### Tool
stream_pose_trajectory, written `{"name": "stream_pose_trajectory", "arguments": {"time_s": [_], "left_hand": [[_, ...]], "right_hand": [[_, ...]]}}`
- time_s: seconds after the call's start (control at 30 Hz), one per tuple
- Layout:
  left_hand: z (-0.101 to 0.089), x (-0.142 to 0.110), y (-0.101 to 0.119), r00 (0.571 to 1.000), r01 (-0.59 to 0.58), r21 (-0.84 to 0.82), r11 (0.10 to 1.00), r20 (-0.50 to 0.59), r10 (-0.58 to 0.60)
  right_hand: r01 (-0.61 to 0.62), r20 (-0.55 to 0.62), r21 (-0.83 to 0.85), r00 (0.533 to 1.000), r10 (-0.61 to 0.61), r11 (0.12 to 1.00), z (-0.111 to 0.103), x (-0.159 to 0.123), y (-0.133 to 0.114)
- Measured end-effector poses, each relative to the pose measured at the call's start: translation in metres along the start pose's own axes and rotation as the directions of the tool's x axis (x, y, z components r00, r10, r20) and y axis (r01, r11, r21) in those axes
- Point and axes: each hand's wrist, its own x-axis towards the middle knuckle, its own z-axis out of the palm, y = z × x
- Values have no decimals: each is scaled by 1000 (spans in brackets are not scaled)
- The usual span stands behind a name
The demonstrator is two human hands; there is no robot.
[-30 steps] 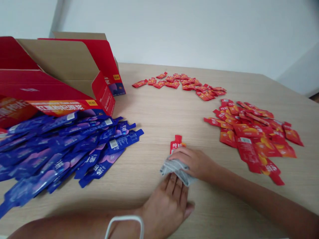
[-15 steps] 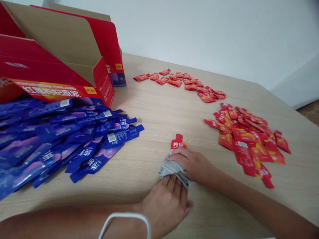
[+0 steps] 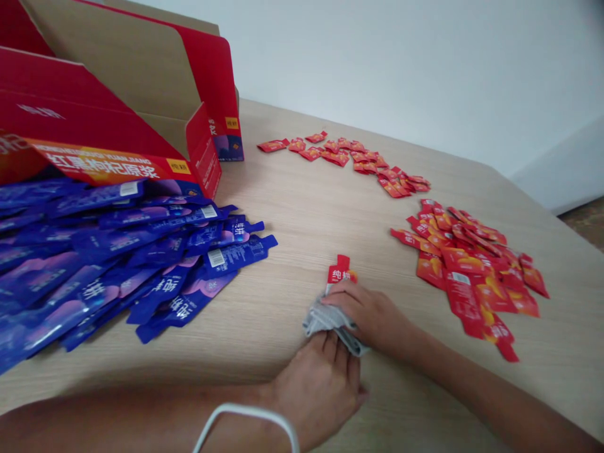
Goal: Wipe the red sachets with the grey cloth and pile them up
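A red sachet lies flat on the table, its spouted end pointing away from me. A folded grey cloth covers its lower part. My right hand is closed on the cloth and presses it down over the sachet. Just nearer to me, my left hand is held low, its fingers reaching to the cloth's near edge where the sachet's lower end lies. The cloth hides those fingertips. A white band shows at my left wrist.
On the left, blue sachets are heaped before an open red carton. Another pile of red sachets lies to the right. Several more red sachets run in a loose line toward the back. A white wall stands behind the table.
The view has shifted slightly, so most things sit a little farther right. Both hands, the cloth and the sachet keep nearly the same places relative to each other.
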Motion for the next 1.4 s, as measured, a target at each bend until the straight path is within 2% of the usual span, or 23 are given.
{"name": "stream_pose_trajectory", "arguments": {"time_s": [0.07, 0.17, 0.23, 0.33, 0.43, 0.5, 0.6, 0.67, 0.73, 0.8, 0.87, 0.93, 1.0, 1.1, 1.23, 1.3, 1.4], "left_hand": [[2, -1, 1, 1000, 3, 12, 1000, -28, -2], [5, -3, 1, 998, -6, 21, 1000, -59, 7], [5, -4, 0, 998, -8, 14, 1000, -58, 9], [4, -3, -1, 999, -15, 15, 1000, -40, 15], [2, -2, 0, 1000, -19, -5, 1000, 17, 19], [2, -2, 0, 1000, -11, -7, 1000, 16, 11], [4, -2, 0, 999, -2, 17, 1000, -45, 2], [4, -2, -1, 998, -2, 20, 1000, -62, 4], [3, -2, -3, 998, -4, 18, 1000, -65, 6], [2, -2, -4, 998, -5, 21, 1000, -67, 7], [0, -1, -3, 998, -11, 29, 1000, -69, 13], [-1, -1, -2, 999, -17, 30, 999, -47, 19], [-1, 0, 0, 1000, -17, 24, 1000, -21, 18], [1, -1, 0, 999, -9, 26, 1000, -47, 10], [3, -3, -3, 997, -10, 22, 1000, -80, 11], [3, -3, -4, 997, -3, 11, 1000, -80, 4], [2, -2, -4, 998, -7, 9, 1000, -70, 7]], "right_hand": [[-69, -10, -7, 998, 69, 998, 1, 10, 15], [-202, -111, -64, 975, 194, 977, -11, 32, 45], [-225, -195, -64, 958, 209, 972, -20, 35, 52], [-160, -235, 3, 959, 157, 987, -18, 17, 29], [-57, -80, 27, 995, 59, 998, -3, -3, 1], [-49, -14, 32, 999, 50, 998, 5, -2, -1], [-147, -55, 12, 988, 147, 989, 1, 21, 27], [-216, -111, -21, 971, 212, 976, -9, 39, 51], [-245, -187, -36, 954, 234, 969, -20, 47, 62], [-231, -264, -27, 940, 216, 972, -25, 40, 56], [-189, -278, -6, 944, 180, 982, -20, 22, 34], [-121, -180, 16, 976, 122, 992, -9, 3, 10], [-59, -89, 33, 994, 62, 998, 2, -8, -2], [-108, -60, 35, 992, 110, 994, 7, 4, 13], [-254, -160, -31, 956, 246, 967, -15, 35, 49], [-242, -217, -33, 949, 230, 970, -24, 36, 47], [-158, -210, -9, 966, 153, 987, -19, 19, 18]]}}
